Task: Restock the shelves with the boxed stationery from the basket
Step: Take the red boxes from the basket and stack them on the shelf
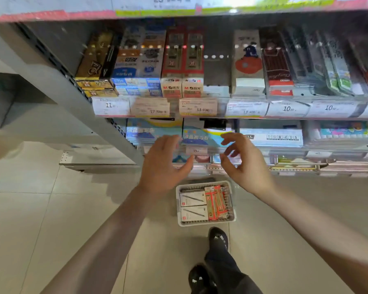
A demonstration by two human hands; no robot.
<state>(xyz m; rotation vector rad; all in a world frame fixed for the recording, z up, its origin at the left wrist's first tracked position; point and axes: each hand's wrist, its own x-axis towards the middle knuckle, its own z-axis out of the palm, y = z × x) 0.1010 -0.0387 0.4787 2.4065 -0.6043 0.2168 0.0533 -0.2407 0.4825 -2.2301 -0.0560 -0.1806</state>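
Left hand [164,164] and right hand [240,162]: both grips spread, fingers loose, holding nothing; may brush the shelf's price rail, too blurry. White mesh plastic basket [232,211] on floor at 6 o'clock, white and red stationery boxes [202,205] inside.

bare forearms, dark trousers [227,270] and black shoes [218,238] with small white markings.
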